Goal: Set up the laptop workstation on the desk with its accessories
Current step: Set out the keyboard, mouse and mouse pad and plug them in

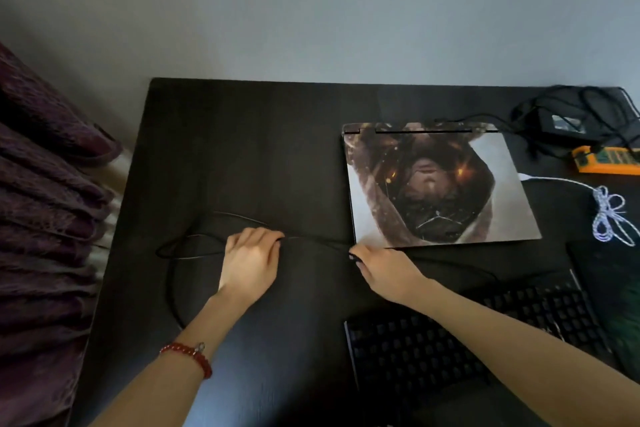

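Closest to the camera are the two forearms, the left one wearing a red bead bracelet (188, 355), with a black keyboard (450, 340) at the near right of the dark desk (242, 135), partly under the right arm. The left hand (251, 262) has its fingers curled around a thin black cable (311, 239), and the right hand (388, 269) pinches the same cable further along, so a short stretch runs between them. The rest of the cable loops off to the left on the desk. Just past the right hand sits the closed laptop (440, 184), lid covered in a printed picture. Far right there's a black power adapter (561, 123) in tangled cords, an orange power strip (609, 159) and a bundled white cable (611, 215). Purple fabric (45, 218) hangs at the left.
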The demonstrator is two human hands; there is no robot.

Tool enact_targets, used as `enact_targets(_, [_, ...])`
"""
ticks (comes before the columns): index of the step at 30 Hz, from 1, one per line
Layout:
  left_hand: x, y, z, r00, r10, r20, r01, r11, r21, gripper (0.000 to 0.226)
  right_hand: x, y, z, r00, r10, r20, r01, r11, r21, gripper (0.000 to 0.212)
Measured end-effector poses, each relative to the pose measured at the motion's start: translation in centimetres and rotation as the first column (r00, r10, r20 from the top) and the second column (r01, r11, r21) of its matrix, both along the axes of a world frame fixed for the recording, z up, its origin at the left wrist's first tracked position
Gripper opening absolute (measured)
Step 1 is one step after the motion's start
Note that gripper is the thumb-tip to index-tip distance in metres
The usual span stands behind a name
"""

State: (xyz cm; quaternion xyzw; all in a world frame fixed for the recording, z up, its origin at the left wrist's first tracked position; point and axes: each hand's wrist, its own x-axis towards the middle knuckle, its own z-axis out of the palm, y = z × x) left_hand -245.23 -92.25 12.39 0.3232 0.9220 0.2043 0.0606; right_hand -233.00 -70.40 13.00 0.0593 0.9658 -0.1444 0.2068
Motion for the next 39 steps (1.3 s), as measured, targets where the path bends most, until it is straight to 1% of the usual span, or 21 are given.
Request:
enact_targets(1, [0.6, 0.2, 0.0, 0.999, -0.043, -0.004, 0.043, 0.999, 0.004, 0.020, 0.4, -0.1, 0.1, 1.000, 0.023, -0.002, -0.023, 1.000, -0.006, 0.033])
enact_targets(3, [1.5, 0.7, 0.5, 0.993, -0.118, 0.021, 0.117, 0.992, 0.036, 0.032, 0.3, -0.1, 0.6, 0.997, 0.049, -0.065, -0.049, 0.999, 0.000, 0.036])
enact_targets(5, [2.1, 1.6, 1.3, 0.980, -0.199, 0.015, 0.197, 0.976, 0.089, 0.042, -0.5, 0.0, 1.6, 0.992, 0.038, -0.118, -0.041, 0.999, -0.022, 0.039])
enact_targets(7, [2.2, 2.5, 1.9, 0.975, -0.220, -0.039, 0.223, 0.962, 0.155, 0.037, -1.6, 0.3, 2.8, 0.994, -0.016, -0.109, 0.003, 0.993, -0.120, 0.041])
enact_targets(9, [1.6, 3.1, 2.4, 0.991, -0.110, -0.078, 0.124, 0.971, 0.203, 0.023, -2.6, 0.8, 3.8, 0.994, -0.103, -0.047, 0.088, 0.963, -0.254, 0.040])
enact_targets(12, [-0.3, 2.7, 3.0, 0.986, 0.168, 0.003, -0.165, 0.963, 0.214, 0.010, -3.7, 2.3, 4.7, 0.977, -0.207, -0.048, 0.169, 0.893, -0.416, 0.016])
enact_targets(13, [-0.9, 2.4, 2.9, 0.977, 0.212, 0.018, -0.211, 0.957, 0.199, 0.010, -3.8, 2.7, 4.9, 0.967, -0.247, -0.069, 0.192, 0.875, -0.445, 0.014])
enact_targets(15, [-1.8, 1.8, 2.8, 0.983, 0.182, 0.017, -0.182, 0.970, 0.164, 0.011, -4.4, 3.1, 5.1, 0.940, -0.325, -0.107, 0.238, 0.846, -0.476, 0.021])
enact_targets(16, [-2.0, 1.9, 2.6, 0.990, 0.135, 0.034, -0.139, 0.980, 0.142, 0.013, -4.6, 3.1, 5.1, 0.934, -0.337, -0.122, 0.245, 0.849, -0.468, 0.026])
enact_targets(18, [-1.8, 2.6, 2.6, 0.990, 0.019, 0.137, -0.036, 0.992, 0.120, 0.023, -5.2, 2.6, 4.9, 0.951, -0.284, -0.125, 0.209, 0.884, -0.419, 0.033])
enact_targets(20, [-1.4, 4.1, 2.5, 0.960, -0.089, 0.265, 0.056, 0.990, 0.130, 0.035, -5.7, 1.8, 4.4, 0.970, -0.226, -0.091, 0.173, 0.902, -0.395, 0.040])
enact_targets(22, [-0.9, 5.7, 2.3, 0.936, -0.155, 0.315, 0.107, 0.981, 0.163, 0.037, -6.2, 1.1, 3.8, 0.968, -0.235, -0.088, 0.180, 0.894, -0.411, 0.043])
enact_targets(24, [-0.6, 6.7, 1.8, 0.941, -0.122, 0.316, 0.048, 0.971, 0.233, 0.029, -6.7, 1.2, 3.5, 0.943, -0.316, -0.100, 0.245, 0.868, -0.431, 0.039])
enact_targets(26, [-0.9, 7.0, 1.0, 0.948, -0.013, 0.317, -0.085, 0.952, 0.295, 0.022, -7.2, 2.1, 3.2, 0.902, -0.418, -0.102, 0.337, 0.834, -0.437, 0.027])
enact_targets(28, [-1.4, 6.9, 0.2, 0.943, 0.050, 0.329, -0.156, 0.940, 0.304, 0.022, -7.4, 3.1, 2.8, 0.868, -0.484, -0.112, 0.385, 0.798, -0.464, 0.014])
enact_targets(29, [-1.7, 7.0, -0.1, 0.934, 0.050, 0.353, -0.167, 0.937, 0.307, 0.024, -7.5, 3.4, 2.6, 0.863, -0.491, -0.114, 0.388, 0.792, -0.472, 0.011])
enact_targets(31, [-2.2, 7.7, -0.4, 0.901, 0.007, 0.434, -0.162, 0.933, 0.321, 0.030, -7.9, 3.4, 2.1, 0.865, -0.492, -0.095, 0.383, 0.773, -0.506, 0.014])
enact_targets(33, [-2.5, 8.7, -0.5, 0.898, -0.010, 0.439, -0.126, 0.951, 0.281, 0.032, -8.3, 3.1, 1.8, 0.840, -0.526, -0.134, 0.380, 0.746, -0.547, 0.019])
enact_targets(35, [-3.1, 9.6, -1.1, 0.903, 0.054, 0.426, -0.165, 0.959, 0.229, 0.036, -9.1, 3.3, 1.0, 0.793, -0.552, -0.259, 0.398, 0.790, -0.466, 0.021])
enact_targets(37, [-3.8, 10.3, -1.8, 0.902, 0.101, 0.419, -0.197, 0.961, 0.193, 0.037, -9.8, 4.2, 0.2, 0.764, -0.540, -0.352, 0.450, 0.838, -0.310, 0.022])
enact_targets(39, [-4.2, 10.5, -2.6, 0.933, 0.074, 0.353, -0.115, 0.989, 0.097, 0.036, -10.2, 5.1, -0.7, 0.772, -0.516, -0.371, 0.484, 0.856, -0.183, 0.028])
